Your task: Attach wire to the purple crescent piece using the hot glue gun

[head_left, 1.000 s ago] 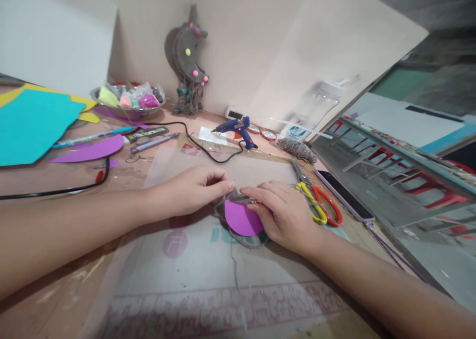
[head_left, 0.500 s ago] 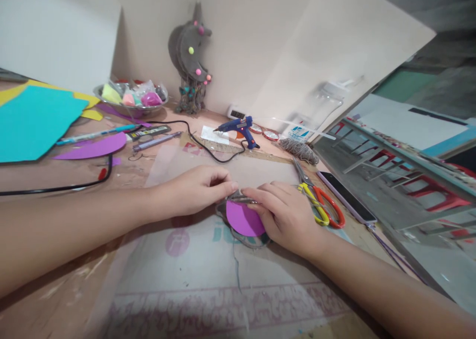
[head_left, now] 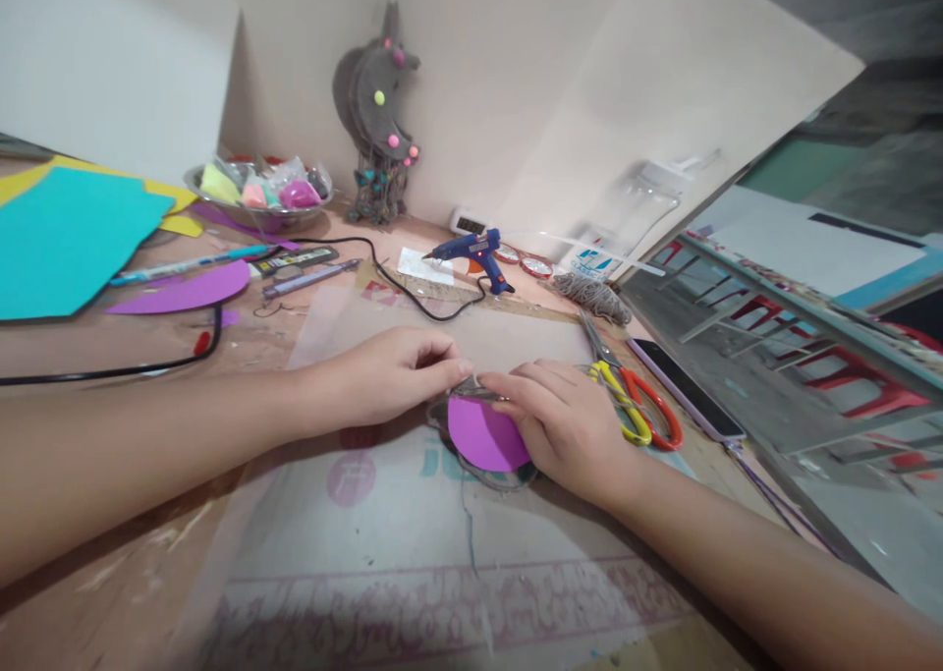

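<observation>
A purple half-round paper piece (head_left: 486,437) sits between my hands, low over the plastic sheet. Grey yarn (head_left: 470,388) runs along its straight top edge, and a loop of the same yarn lies beneath it, with one loose strand trailing toward me. My left hand (head_left: 402,376) is closed, thumb and forefinger pinching the yarn at the upper left corner. On the right side, my right hand (head_left: 571,425) grips the purple piece, its forefinger along the top edge. The fingers hide part of the yarn.
Scissors (head_left: 637,406) and a phone (head_left: 689,386) lie right of my right hand. Beyond the sheet (head_left: 331,573) are a blue glue gun (head_left: 471,249) with a black cord, a grey yarn bundle (head_left: 596,298), pens, a bowl (head_left: 257,214) and a moon ornament (head_left: 379,111). Coloured sheets (head_left: 74,239) lie left.
The purple piece's right edge shows slightly more beside my right hand, whose fingers have shifted a little. My left hand keeps nearly the same place.
</observation>
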A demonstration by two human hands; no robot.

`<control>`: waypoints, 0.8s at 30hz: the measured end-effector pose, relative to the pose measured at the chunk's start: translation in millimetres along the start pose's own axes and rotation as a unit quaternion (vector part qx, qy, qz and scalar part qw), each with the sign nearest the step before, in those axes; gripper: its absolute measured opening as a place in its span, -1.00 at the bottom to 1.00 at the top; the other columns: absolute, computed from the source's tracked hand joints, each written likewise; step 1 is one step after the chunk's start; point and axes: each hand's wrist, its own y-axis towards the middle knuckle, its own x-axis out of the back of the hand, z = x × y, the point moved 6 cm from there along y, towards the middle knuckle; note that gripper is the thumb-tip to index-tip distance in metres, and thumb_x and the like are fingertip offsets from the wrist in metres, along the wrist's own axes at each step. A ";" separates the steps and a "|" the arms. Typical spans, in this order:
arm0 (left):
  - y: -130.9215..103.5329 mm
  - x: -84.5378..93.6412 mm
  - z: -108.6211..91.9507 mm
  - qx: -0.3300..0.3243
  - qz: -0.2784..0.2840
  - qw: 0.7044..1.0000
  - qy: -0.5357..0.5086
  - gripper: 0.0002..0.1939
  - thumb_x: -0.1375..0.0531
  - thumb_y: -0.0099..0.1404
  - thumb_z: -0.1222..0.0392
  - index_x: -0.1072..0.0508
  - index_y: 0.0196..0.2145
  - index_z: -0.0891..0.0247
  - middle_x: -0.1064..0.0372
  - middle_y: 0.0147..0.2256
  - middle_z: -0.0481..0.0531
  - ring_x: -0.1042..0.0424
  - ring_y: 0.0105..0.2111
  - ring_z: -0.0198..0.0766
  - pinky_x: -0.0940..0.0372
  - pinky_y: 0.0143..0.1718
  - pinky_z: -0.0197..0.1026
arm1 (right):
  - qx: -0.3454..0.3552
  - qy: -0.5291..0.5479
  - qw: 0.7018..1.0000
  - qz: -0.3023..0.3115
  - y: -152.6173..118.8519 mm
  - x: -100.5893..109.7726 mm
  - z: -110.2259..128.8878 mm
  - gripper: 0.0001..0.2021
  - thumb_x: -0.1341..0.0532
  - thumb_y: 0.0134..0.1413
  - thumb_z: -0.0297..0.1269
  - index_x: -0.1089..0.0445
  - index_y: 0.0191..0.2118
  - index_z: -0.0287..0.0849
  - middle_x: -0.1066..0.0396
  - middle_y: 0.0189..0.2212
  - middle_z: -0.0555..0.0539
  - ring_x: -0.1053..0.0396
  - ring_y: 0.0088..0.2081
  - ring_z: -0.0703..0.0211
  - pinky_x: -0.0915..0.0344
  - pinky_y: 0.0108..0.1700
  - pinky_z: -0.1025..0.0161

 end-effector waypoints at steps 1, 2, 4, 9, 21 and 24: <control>0.1 -0.1 0.4 0.002 0.002 1.000 -0.004 -0.69 0.00 0.28 0.04 -0.26 -0.52 0.27 -0.19 -0.57 -0.12 -0.21 -0.53 -0.37 -0.11 -0.49 -0.32 | -0.006 0.013 1.000 -0.004 -0.4 0.9 -0.8 -0.80 -0.06 0.18 -0.41 -0.33 -0.10 -0.23 -0.39 -0.40 -0.09 -0.27 -0.39 0.18 -0.20 -0.34 0.24; 0.1 0.0 0.6 0.004 0.003 1.000 -0.009 -0.69 0.01 0.29 0.04 -0.26 -0.52 0.27 -0.20 -0.57 -0.12 -0.22 -0.53 -0.37 -0.12 -0.49 -0.32 | -0.014 0.028 0.999 -0.009 -0.9 1.7 -1.9 -0.79 -0.06 0.18 -0.42 -0.32 -0.09 -0.24 -0.38 -0.40 -0.09 -0.28 -0.38 0.18 -0.21 -0.34 0.25; 0.0 0.4 0.4 0.006 0.003 1.000 -0.015 -0.69 0.01 0.29 0.04 -0.25 -0.51 0.27 -0.21 -0.57 -0.12 -0.24 -0.54 -0.37 -0.13 -0.49 -0.32 | -0.031 0.054 0.998 -0.015 -2.0 2.2 -4.8 -0.77 -0.06 0.17 -0.42 -0.30 -0.06 -0.24 -0.37 -0.38 -0.10 -0.28 -0.37 0.17 -0.21 -0.34 0.24; -0.5 0.2 0.0 0.019 0.003 0.999 -0.025 -0.70 0.00 0.28 0.05 -0.25 -0.52 0.26 -0.22 -0.57 -0.12 -0.25 -0.55 -0.37 -0.12 -0.50 -0.32 | -0.048 0.057 0.997 -0.007 -3.4 -1.2 -9.4 -0.75 -0.08 0.16 -0.39 -0.29 -0.04 -0.21 -0.36 -0.37 -0.09 -0.29 -0.35 0.16 -0.21 -0.32 0.23; -1.1 0.8 -0.7 0.021 -0.002 1.000 -0.023 -0.69 -0.01 0.29 0.03 -0.26 -0.52 0.26 -0.19 -0.58 -0.13 -0.21 -0.55 -0.38 -0.10 -0.50 -0.32 | -0.016 -0.004 1.000 -0.001 1.6 1.0 0.4 -0.79 -0.06 0.18 -0.38 -0.32 -0.09 -0.24 -0.39 -0.39 -0.10 -0.26 -0.37 0.15 -0.20 -0.33 0.22; -0.7 1.6 -1.6 0.014 -0.004 1.000 -0.012 -0.68 0.00 0.29 0.02 -0.26 -0.52 0.26 -0.19 -0.56 -0.13 -0.20 -0.53 -0.37 -0.09 -0.49 -0.32 | -0.020 -0.006 1.000 -0.002 1.8 0.0 0.9 -0.79 -0.07 0.18 -0.39 -0.33 -0.09 -0.24 -0.39 -0.40 -0.09 -0.27 -0.37 0.15 -0.20 -0.33 0.21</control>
